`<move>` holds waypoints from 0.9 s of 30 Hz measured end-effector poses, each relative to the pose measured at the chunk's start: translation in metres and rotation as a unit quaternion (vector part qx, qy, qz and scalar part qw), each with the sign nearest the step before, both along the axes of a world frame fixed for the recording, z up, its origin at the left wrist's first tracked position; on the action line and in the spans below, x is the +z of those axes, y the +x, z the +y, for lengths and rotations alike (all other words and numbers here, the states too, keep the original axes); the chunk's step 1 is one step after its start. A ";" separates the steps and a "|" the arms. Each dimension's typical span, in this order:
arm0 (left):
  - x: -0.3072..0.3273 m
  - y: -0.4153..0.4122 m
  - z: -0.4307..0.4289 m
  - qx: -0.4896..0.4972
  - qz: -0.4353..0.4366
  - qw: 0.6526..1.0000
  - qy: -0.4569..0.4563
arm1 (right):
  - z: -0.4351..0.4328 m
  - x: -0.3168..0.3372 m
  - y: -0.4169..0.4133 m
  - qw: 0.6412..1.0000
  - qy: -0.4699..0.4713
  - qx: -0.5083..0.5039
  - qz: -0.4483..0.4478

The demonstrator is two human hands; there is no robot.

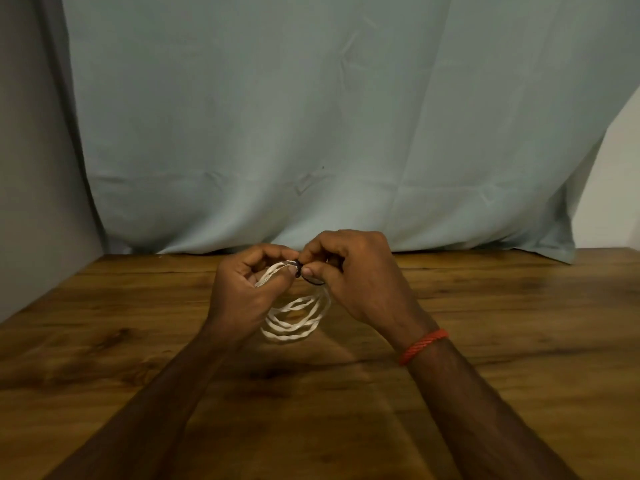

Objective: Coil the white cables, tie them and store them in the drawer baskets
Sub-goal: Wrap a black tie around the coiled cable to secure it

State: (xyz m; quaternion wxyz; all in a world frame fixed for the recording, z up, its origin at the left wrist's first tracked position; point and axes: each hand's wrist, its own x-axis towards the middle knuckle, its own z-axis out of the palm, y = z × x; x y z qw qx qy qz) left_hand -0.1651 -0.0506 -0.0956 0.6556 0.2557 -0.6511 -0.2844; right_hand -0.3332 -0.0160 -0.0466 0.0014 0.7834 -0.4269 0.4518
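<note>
**Now: coiled white cable pinched between both hands above the bench**

Centrally, the white cable is gathered into a loose coil of several twisted loops. The top of the coil is held up between the two hands and the lower loops hang toward the bench. Whether the lowest loop touches the wood cannot be told. A short end with a small connector sticks out on the left side of the coil, against the left palm.

A thin dark tie sits at the top of the coil, where the strands are bunched together. Part of it loops out just under the right thumb.

The left hand has its fingers curled around the upper left of the coil, thumb and forefinger closing on the strands right beside the tie. The right hand meets it from the other side, its thumb and fingertips pinching the dark tie. The two hands are almost touching at that spot. A red cord bracelet circles the right wrist, and both bare forearms reach in from the lower edge of the view.

The bench is dark, grained wood. Behind it hangs a creased pale blue-grey cloth, its hem reaching the back edge of the bench. A grey wall stands at the left and a strip of white wall shows at the right.
</note>
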 end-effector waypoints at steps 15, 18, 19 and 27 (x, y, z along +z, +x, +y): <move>0.002 -0.001 0.001 -0.042 0.021 0.998 0.033 | -0.003 -0.012 0.007 0.986 0.044 0.052 -0.153; 0.003 -0.002 0.001 -0.029 0.032 0.998 0.046 | -0.004 -0.014 0.011 0.980 0.053 0.055 -0.184; 0.003 -0.003 0.001 -0.019 0.031 0.998 0.048 | -0.004 -0.014 0.012 0.976 0.061 0.061 -0.200; -0.003 -0.007 0.000 -0.017 0.004 0.999 0.030 | -0.005 -0.012 0.010 0.983 0.077 0.031 -0.163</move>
